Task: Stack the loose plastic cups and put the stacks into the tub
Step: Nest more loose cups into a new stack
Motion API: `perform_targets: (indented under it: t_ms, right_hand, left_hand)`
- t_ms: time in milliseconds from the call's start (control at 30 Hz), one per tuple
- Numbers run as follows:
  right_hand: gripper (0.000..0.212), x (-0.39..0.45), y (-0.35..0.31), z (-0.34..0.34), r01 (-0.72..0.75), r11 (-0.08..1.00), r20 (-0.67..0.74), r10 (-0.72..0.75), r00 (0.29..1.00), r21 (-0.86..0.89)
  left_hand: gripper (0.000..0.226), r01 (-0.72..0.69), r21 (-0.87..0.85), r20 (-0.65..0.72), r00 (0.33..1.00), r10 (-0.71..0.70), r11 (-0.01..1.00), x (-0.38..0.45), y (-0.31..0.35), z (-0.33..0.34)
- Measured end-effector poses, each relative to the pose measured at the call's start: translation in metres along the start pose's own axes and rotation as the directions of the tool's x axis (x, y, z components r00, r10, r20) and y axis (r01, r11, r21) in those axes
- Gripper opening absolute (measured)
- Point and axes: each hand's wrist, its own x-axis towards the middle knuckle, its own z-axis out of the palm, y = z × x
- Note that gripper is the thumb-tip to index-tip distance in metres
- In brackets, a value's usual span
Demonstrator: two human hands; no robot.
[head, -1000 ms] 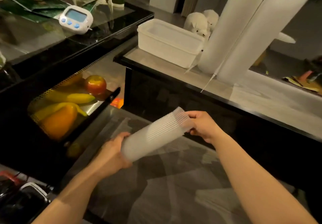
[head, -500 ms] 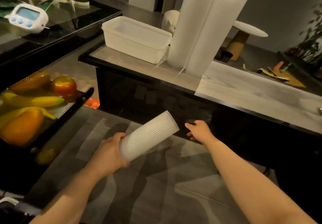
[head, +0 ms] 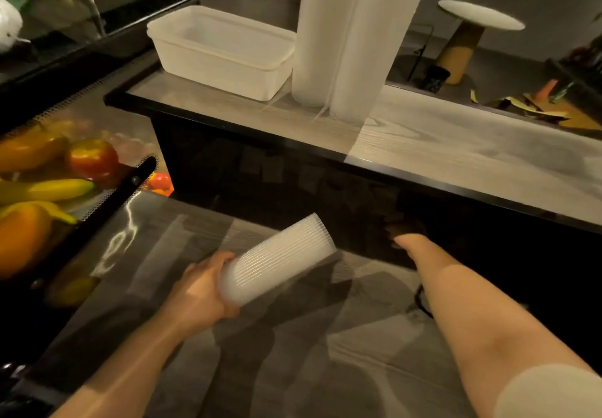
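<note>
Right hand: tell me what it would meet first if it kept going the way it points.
The right hand reaches forward into the dark space under the counter. Nothing shows ahead of it, but that recess is too dark to judge.

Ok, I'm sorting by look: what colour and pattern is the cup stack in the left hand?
Translucent white with fine ridge lines, clearest in the head view: cup stack.

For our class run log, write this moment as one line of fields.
left hand: grips cup stack | right hand: reaching into dark shelf, grip unclear | tub: on counter, looks empty
</note>
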Motion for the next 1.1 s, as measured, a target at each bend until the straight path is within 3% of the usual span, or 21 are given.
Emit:
perform_targets:
  t_ms: [100,200,467,700,767,833,933,1000,1100]
  right_hand:
    - [0.036,0.007,-0.001,0.002,-0.064,0.977,0.037,0.057,0.998,0.204]
    - [0.038,0.004,-0.004,0.003,-0.109,0.908,0.091,0.079,0.993,0.404]
    - [0.04,0.012,-0.013,0.017,-0.033,0.829,0.071,-0.008,0.997,0.559]
    - [0.058,0.0,-0.006,0.013,-0.043,0.618,0.043,0.015,0.999,0.785]
    - [0.051,-0.014,0.0,0.008,0.002,0.612,0.015,-0.022,1.0,0.791]
    - [0.042,-0.031,0.008,0.003,0.063,0.692,-0.041,-0.049,0.998,0.719]
    - [0.027,-0.055,0.015,-0.003,0.11,0.692,-0.162,0.01,0.987,0.713]
    - [0.009,-0.077,0.014,-0.003,0.168,0.709,-0.174,-0.065,0.983,0.685]
    - [0.014,-0.109,0.011,0.0,0.234,0.684,-0.116,-0.215,0.97,0.691]
  left_hand:
    - [0.094,0.002,-0.001,0.004,1.0,-0.002,1.0,0.001,0.0,0.001]
    - [0.092,0.019,0.017,0.003,1.0,-0.019,1.0,0.001,0.0,0.001]
    - [0.093,0.052,0.05,0.018,0.998,-0.053,0.997,0.0,0.0,0.005]
    - [0.099,0.047,0.032,0.07,0.996,-0.049,0.998,0.002,0.001,0.002]
    - [0.104,0.058,0.03,0.086,0.994,-0.06,0.998,0.003,0.002,0.001]
    - [0.106,0.061,0.045,0.102,0.993,-0.065,0.997,0.005,0.004,0.001]
    - [0.104,0.053,0.054,0.118,0.991,-0.059,0.997,0.007,0.009,0.003]
    - [0.102,0.039,0.06,0.117,0.992,-0.046,0.997,0.008,0.015,0.004]
    - [0.1,0.026,0.034,0.132,0.991,-0.03,0.999,0.01,0.025,0.006]
